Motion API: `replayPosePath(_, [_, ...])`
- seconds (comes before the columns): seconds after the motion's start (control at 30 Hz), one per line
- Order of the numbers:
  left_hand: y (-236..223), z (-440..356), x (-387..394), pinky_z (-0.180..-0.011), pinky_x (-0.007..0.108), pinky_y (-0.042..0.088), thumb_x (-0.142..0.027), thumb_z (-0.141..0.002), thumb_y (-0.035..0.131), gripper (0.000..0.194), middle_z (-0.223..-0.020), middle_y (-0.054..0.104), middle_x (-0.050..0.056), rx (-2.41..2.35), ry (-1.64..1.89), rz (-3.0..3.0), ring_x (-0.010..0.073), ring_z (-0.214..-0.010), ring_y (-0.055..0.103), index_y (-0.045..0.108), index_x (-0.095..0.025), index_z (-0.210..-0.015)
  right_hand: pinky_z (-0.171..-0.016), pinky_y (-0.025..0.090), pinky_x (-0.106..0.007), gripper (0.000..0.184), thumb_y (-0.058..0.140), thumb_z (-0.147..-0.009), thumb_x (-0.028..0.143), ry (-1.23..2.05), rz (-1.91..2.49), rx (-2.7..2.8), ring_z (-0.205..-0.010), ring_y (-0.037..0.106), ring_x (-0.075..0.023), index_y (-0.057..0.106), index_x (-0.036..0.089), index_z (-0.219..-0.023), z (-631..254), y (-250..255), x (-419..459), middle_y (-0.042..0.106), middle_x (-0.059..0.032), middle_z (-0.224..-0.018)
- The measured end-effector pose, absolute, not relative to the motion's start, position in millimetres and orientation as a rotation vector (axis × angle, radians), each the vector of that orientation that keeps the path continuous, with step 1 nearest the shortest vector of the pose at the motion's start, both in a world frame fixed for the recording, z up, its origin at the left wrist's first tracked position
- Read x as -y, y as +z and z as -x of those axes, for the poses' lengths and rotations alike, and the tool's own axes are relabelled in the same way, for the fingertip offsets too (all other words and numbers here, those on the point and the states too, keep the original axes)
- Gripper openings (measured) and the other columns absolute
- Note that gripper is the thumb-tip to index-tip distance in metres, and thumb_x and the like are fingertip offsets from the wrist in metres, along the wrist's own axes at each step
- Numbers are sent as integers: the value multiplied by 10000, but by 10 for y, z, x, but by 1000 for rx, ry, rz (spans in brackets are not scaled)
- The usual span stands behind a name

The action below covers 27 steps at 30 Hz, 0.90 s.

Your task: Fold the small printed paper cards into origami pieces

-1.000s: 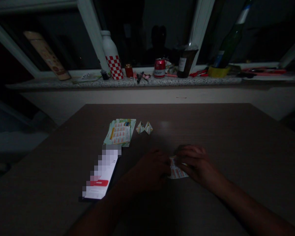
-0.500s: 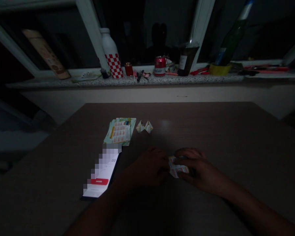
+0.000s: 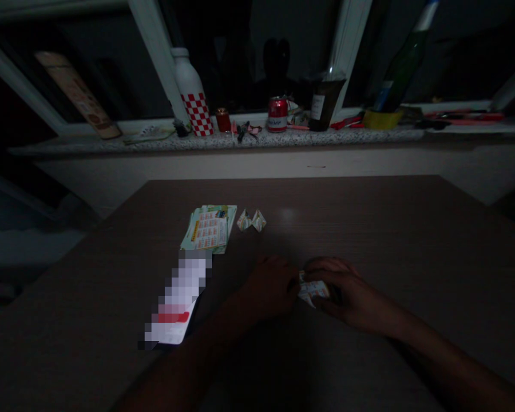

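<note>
A small piece of folded printed paper (image 3: 314, 289) lies between my hands, low over the table. My right hand (image 3: 343, 292) grips its right side, thumb below and fingers above. At its left edge, my left hand (image 3: 274, 286) is closed on the paper; its fingertips are dark and partly hidden. Beyond my hands stands a small folded paper shape (image 3: 252, 220) with two pointed ends. To its left is a stack of printed paper sheets (image 3: 208, 229), green-edged, with red and yellow print.
A lit phone (image 3: 175, 309) lies left of my left forearm on the brown table (image 3: 347, 212). Along the stone windowsill (image 3: 146, 144) stand a checkered bottle (image 3: 195, 106), a red can (image 3: 277, 114), a dark cup (image 3: 326, 103) and a green bottle (image 3: 401, 68).
My left hand has shifted slightly to the right over the folded paper, and less of the paper shows. My right hand stays nearly in place.
</note>
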<state>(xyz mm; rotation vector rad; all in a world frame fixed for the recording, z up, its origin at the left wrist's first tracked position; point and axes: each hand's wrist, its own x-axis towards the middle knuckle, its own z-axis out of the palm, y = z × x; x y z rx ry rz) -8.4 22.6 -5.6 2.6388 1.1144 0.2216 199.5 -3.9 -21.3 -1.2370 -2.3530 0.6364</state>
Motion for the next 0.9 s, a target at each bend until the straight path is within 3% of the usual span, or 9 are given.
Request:
replayPosePath(0.23, [-25, 37, -216, -800, 421, 393, -248, -872, 456, 175, -893, 605, 80, -1132, 146, -2702, 255, -894, 547, 609, -173, -911, -972, 344, -477, 271, 673, -777, 276, 599, 1273, 2273, -1107, 549, -258, 643, 269, -1046, -1950, -261, 45, 638, -53, -1139])
replayPosePath(0.9, [6, -47, -218, -817, 466, 429, -291, -858, 438, 244, -945, 643, 113, -1240, 1, -2742, 276, -914, 575, 619, -132, -894, -958, 349, -445, 367, 679, -768, 231, 486, 1251, 2331, -1119, 528, -250, 619, 285, -1126, -1951, -288, 72, 616, -50, -1166])
